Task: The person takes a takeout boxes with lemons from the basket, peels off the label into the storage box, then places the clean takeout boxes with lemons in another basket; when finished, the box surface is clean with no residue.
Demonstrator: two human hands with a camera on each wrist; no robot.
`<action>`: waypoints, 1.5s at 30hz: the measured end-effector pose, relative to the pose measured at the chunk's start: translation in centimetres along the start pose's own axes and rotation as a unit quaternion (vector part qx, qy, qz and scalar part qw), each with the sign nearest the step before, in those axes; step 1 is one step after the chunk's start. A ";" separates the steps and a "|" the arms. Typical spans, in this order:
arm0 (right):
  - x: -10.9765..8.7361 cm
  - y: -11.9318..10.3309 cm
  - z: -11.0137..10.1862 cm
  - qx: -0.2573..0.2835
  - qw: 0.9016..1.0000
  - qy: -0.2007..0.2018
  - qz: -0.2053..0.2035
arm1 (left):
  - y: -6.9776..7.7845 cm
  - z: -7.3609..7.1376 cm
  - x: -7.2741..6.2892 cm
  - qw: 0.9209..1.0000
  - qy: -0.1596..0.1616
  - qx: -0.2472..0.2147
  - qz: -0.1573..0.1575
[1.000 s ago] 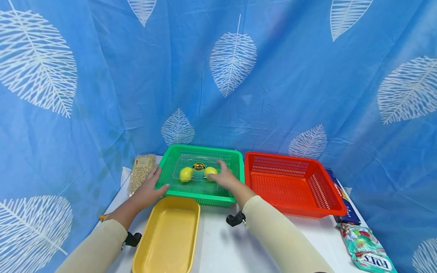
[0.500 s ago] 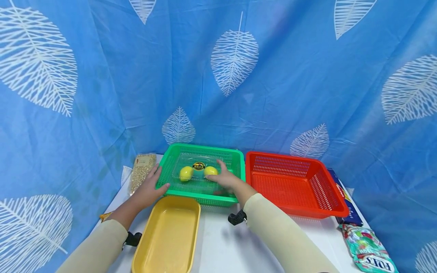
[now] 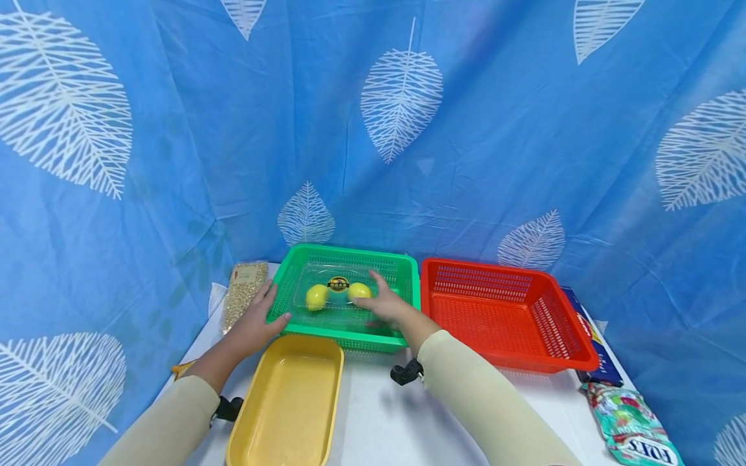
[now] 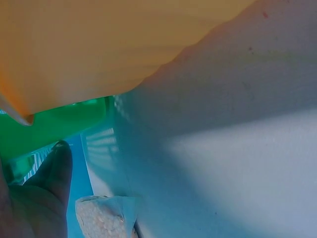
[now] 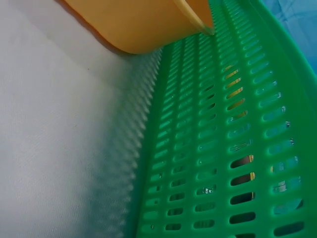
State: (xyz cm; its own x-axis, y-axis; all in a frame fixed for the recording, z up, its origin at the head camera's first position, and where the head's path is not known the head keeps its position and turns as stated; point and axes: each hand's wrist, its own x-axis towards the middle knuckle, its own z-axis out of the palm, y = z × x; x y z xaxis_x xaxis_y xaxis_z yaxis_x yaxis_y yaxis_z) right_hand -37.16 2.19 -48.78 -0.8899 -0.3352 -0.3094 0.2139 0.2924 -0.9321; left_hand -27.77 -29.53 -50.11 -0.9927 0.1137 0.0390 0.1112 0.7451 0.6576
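In the head view a clear plastic fruit box [image 3: 332, 317] with a black-and-gold label sits inside the green basket [image 3: 408, 291]. Two lemons [image 3: 316, 297] show through its lid. My right hand [image 3: 387, 304] reaches over the basket's front right and holds the box's right end, thumb near the right-hand lemon; some fingers are hidden. My left hand [image 3: 259, 322] lies at the basket's left front corner, fingers straight and spread, thumb out over the front rim. One dark digit [image 4: 58, 171] of it shows beside green plastic in the left wrist view. The right wrist view shows the basket's slotted wall [image 5: 223, 129].
A yellow tray [image 3: 288, 401] stands in front of the basket. To the right is a red basket [image 3: 484, 317], with a dark blue packet [image 3: 603, 366] and a teal snack bag [image 3: 632, 424] beyond it. At the left lies a bag of grains [image 3: 241, 294]. Blue leaf-patterned cloth hangs behind.
Both hands stay in nearly the same places. The fruit box shifts very slightly left within the green basket, and the head view drifts a little.
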 end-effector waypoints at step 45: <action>-1.8 -2.4 -0.9 0.027 0.999 0.031 -0.020 | 1.1 -0.6 -0.2 1.000 -0.018 0.007 -0.013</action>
State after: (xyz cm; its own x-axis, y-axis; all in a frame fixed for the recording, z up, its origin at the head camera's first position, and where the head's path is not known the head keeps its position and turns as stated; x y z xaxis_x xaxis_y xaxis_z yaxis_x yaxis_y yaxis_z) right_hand -36.39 2.92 -45.83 -0.9213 -0.2887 -0.2607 0.1975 0.2302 -0.9529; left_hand -27.49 -29.12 -48.94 -0.9929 0.1185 -0.0055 0.0867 0.7566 0.6481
